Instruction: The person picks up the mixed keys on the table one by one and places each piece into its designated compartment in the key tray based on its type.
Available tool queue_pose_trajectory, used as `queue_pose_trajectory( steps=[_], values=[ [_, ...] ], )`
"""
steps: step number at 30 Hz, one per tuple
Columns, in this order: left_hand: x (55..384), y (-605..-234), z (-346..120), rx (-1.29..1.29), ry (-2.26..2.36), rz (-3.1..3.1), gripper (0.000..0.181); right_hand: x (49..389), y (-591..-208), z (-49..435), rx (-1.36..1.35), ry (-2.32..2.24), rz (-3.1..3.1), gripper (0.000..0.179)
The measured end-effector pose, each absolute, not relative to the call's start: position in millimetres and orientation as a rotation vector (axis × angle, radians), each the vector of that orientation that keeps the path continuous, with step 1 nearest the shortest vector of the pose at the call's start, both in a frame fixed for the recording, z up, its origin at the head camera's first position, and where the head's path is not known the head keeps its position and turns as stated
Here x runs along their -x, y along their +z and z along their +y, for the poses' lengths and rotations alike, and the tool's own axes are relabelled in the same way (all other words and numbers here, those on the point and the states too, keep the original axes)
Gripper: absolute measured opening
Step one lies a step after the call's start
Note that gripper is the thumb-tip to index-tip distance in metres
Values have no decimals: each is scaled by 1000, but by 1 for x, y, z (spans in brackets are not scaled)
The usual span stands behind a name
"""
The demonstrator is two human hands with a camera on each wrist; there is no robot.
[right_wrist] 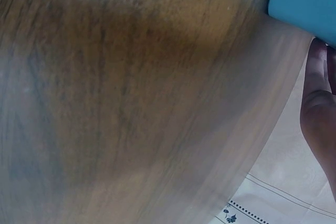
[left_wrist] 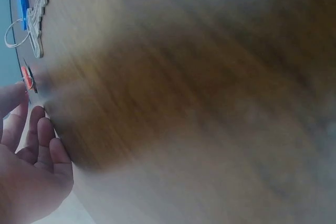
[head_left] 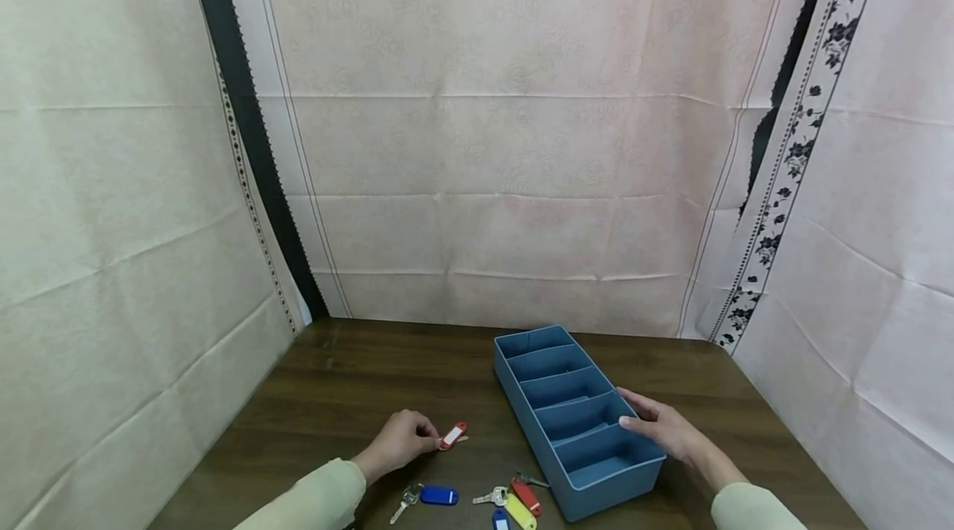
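Observation:
In the head view my left hand pinches a red key tag with a white label. A small key sticks out beside this tag. My right hand holds the right wall of a blue organizer box, its thumb over the rim and its fingers on the outer side. In the left wrist view the red tag shows at the fingertips of the left hand. The right wrist view shows the right hand against the blue box.
On the brown wooden table, a blue key tag lies with its key. Closer to the box are a second red tag, a yellow tag, another blue tag and keys. Pale cloth hangs around the table.

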State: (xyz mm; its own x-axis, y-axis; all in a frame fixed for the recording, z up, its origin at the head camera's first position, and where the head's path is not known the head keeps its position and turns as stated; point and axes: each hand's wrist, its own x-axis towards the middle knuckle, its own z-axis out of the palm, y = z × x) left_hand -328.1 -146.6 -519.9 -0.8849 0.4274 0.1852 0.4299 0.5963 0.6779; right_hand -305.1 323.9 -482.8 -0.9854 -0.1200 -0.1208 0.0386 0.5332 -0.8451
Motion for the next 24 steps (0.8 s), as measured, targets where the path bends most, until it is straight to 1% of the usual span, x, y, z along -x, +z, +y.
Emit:
queue_pose_trajectory(
  steps=[15, 24],
  values=[
    [332, -510, -145, 734, -1195, -2786, 7, 306, -483, 324, 64, -1439, 2609, 70],
    [337, -498, -139, 654, -1260, -2757, 6, 306, -483, 325, 70, -1455, 2597, 69]
  ],
)
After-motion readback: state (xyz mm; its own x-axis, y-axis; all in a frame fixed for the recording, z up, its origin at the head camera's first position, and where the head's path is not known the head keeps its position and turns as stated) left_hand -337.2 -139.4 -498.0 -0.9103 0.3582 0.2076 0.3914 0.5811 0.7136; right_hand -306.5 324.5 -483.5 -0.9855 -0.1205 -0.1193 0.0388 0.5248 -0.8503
